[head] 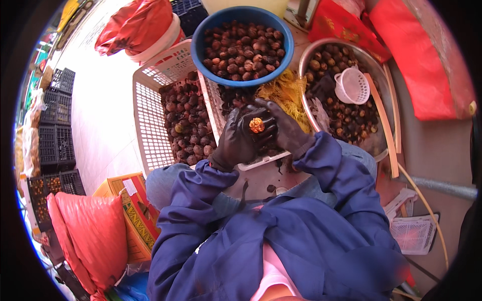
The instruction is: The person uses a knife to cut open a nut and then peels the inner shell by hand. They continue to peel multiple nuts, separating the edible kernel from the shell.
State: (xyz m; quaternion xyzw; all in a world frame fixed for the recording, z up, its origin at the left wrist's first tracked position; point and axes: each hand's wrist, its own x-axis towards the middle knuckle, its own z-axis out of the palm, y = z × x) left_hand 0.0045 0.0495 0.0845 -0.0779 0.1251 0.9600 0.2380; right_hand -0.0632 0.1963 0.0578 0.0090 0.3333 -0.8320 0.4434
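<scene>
My left hand point(235, 141) and my right hand point(292, 131), both in dark gloves, are cupped together in front of me. Between them sits a golden-brown walnut kernel point(256, 125), its wrinkled side facing up, against the curled fingers. The fingers overlap, so how much each hand bears is partly hidden. Under the hands is a white plastic crate point(263, 161) with dark matter in it. Just beyond, a blue plastic basin point(195, 49) full of brown walnuts rests above the crates. To the left, a white perforated basket point(150, 124) contains dark, round walnuts.
At right stands a metal basin point(304, 94) of nuts with a small white basket point(352, 88) inside and wooden strips point(384, 124) across it. Yellow netting point(288, 92) lies beside it. A banana carton point(131, 210) and a red sack point(90, 237) stand at left.
</scene>
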